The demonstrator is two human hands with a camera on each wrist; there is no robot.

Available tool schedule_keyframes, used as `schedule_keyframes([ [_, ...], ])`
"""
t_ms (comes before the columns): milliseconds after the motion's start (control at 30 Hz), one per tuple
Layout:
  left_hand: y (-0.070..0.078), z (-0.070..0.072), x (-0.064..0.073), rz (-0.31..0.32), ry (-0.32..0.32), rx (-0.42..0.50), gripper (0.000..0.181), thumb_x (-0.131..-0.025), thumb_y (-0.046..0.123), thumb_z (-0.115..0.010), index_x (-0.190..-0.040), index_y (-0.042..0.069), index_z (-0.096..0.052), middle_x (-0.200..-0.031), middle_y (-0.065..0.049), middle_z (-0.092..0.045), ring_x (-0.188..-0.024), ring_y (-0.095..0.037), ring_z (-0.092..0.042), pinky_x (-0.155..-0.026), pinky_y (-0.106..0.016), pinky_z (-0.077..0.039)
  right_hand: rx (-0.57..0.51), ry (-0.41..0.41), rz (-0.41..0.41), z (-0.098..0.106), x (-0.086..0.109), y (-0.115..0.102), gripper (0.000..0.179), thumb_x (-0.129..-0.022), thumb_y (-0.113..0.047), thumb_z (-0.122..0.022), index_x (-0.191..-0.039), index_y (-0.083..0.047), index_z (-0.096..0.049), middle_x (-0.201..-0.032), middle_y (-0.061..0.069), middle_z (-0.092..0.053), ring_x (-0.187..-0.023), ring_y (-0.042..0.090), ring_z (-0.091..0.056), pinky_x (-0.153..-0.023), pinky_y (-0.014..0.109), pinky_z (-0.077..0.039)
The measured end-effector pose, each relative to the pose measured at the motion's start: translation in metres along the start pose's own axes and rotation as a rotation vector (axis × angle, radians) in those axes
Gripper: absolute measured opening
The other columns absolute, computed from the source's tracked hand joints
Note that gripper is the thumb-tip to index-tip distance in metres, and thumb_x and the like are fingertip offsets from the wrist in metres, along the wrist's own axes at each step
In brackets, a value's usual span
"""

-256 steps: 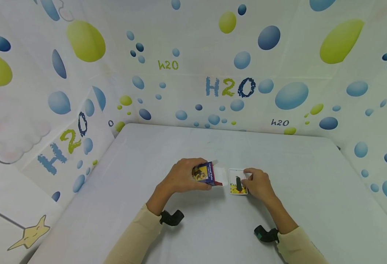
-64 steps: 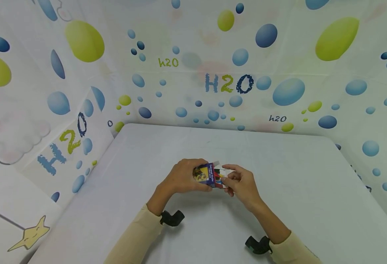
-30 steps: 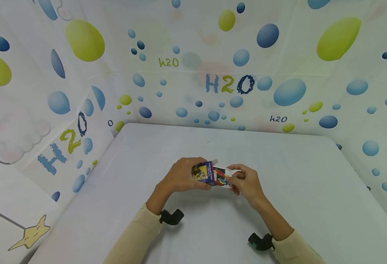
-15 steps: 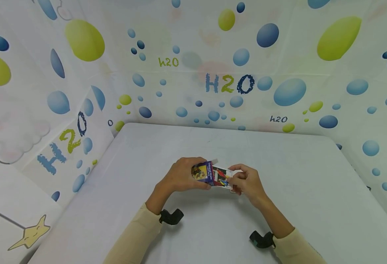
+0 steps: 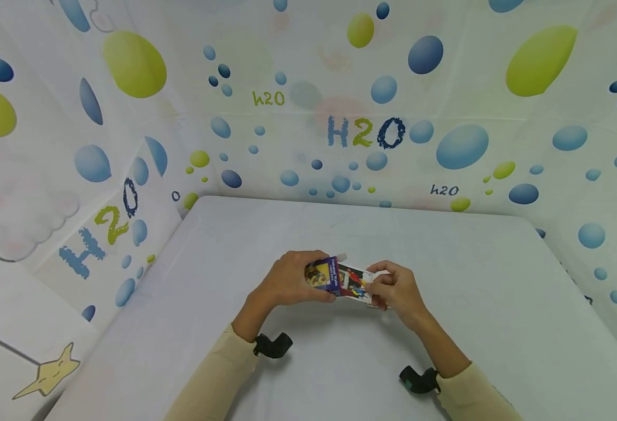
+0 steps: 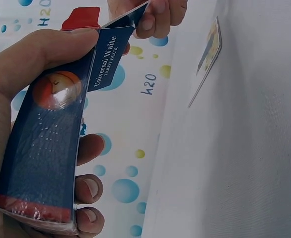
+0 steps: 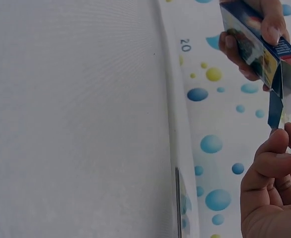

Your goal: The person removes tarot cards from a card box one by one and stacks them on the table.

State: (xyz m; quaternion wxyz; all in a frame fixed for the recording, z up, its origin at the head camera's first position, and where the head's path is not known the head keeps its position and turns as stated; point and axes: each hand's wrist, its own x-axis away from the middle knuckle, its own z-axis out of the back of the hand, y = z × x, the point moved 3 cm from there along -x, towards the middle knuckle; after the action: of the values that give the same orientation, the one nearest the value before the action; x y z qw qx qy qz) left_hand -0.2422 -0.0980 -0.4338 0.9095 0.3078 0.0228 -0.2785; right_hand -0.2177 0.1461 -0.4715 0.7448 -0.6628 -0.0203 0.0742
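Note:
My left hand (image 5: 287, 282) grips a blue tarot card box (image 5: 321, 276) above the table, thumb on one side and fingers on the other. "Universal Waite Tarot Deck" reads on its top flap (image 6: 106, 62), which hangs open beside a red side flap (image 6: 81, 18). A picture card (image 5: 354, 282) sticks partly out of the box's right end. My right hand (image 5: 402, 294) pinches that card's outer edge between thumb and fingers. Below it, one or more cards (image 6: 212, 47) lie face up on the table, mostly hidden by the right hand in the head view.
A white cloth covers the table (image 5: 245, 234). Behind and beside it stands a white curtain (image 5: 308, 64) with blue and green drops and "H2O" lettering. Black camera mounts (image 5: 273, 346) sit at both wrists.
Earlier, my right hand touched a card lying on the table. Since then it has gone to the box, and over the last two seconds it has drawn the picture card rightward. The left hand stays put.

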Motion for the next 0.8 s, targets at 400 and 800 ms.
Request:
schedule_keyframes([
  [400,-0.0004,0.003,0.0002,0.013,-0.003,0.004,0.076,-0.067,0.057,-0.084,-0.132,0.021,-0.066,-0.112,0.005,-0.07,-0.098,-0.015,-0.057,-0.082,-0.034,-0.051,-0.049,0.016,0.014,0.0032,0.0013,-0.0025,0.029,-0.084,0.001,-0.071,-0.108,0.009,-0.056,-0.066,0.009,-0.063,-0.047,0.015,-0.048,-0.042,0.024,-0.039],
  [800,-0.0014,0.0035,0.0006,0.025,0.006,0.003,0.076,-0.066,0.056,-0.085,-0.131,0.021,-0.066,-0.11,0.005,-0.07,-0.096,-0.014,-0.057,-0.08,-0.035,-0.05,-0.062,0.026,0.046,0.0037,0.0017,-0.0049,0.022,-0.082,0.006,-0.068,-0.1,0.011,-0.055,-0.063,0.008,-0.056,-0.048,0.015,-0.047,-0.042,0.024,-0.038],
])
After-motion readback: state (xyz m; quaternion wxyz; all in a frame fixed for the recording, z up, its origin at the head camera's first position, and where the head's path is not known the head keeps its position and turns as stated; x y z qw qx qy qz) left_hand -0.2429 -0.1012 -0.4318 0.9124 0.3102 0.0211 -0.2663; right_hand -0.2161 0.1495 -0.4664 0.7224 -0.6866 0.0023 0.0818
